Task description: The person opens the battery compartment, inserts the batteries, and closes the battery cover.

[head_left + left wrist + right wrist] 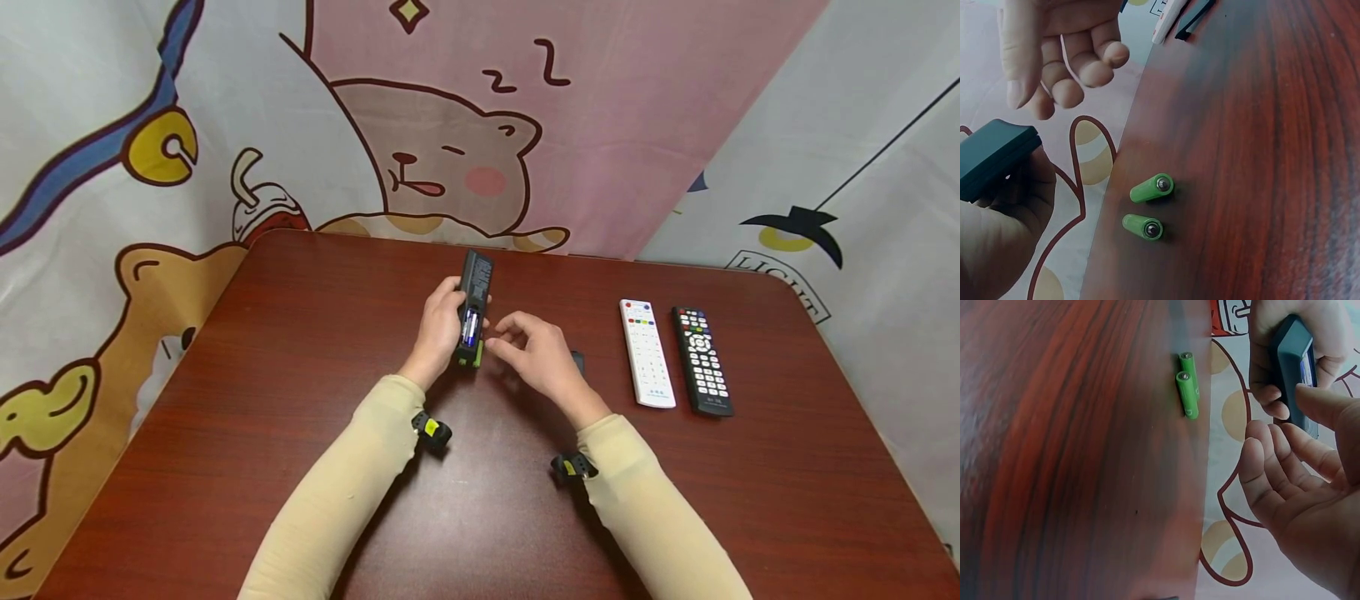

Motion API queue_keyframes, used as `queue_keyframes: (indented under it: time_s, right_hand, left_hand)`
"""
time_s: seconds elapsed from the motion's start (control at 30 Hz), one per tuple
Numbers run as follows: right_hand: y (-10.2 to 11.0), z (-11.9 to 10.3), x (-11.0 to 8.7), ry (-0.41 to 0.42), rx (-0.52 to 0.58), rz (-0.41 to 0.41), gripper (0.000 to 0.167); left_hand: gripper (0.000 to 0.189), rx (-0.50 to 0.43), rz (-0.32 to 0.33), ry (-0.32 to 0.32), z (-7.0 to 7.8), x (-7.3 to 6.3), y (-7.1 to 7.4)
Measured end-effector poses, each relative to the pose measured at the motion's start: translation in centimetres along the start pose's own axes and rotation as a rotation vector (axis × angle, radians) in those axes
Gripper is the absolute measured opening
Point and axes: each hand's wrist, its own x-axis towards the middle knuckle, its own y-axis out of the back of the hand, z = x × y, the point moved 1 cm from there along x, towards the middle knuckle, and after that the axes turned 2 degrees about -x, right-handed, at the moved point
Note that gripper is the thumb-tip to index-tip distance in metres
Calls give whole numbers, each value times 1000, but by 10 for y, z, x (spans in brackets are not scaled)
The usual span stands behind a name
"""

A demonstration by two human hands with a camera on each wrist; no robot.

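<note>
My left hand (437,332) grips a black remote control (475,279) with its back turned up. The battery compartment is uncovered, and silver-and-blue batteries (470,327) lie in it. Just to the right is my right hand (542,357), its fingers loosely bent with nothing seen between them. In the right wrist view its thumb (1322,406) is close by the compartment; whether it touches cannot be told. Two green batteries (1152,188) lie side by side on the table below the remote.
A white remote (647,354) and a black remote (702,362) lie face up on the right of the brown table (300,333). A small dark piece (577,361) is partly hidden behind my right hand. A printed curtain (600,125) hangs along the far edge.
</note>
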Motion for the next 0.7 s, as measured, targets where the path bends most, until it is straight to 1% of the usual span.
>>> queue_keyframes:
  time_s: [0.2, 0.7]
  right_hand:
    - [5, 7, -2, 14, -70, 15, 23]
    - [17, 21, -8, -42, -158, 10, 25]
  left_hand:
    - [36, -10, 5, 12, 0, 1, -1]
    - [37, -5, -13, 37, 0, 2, -1]
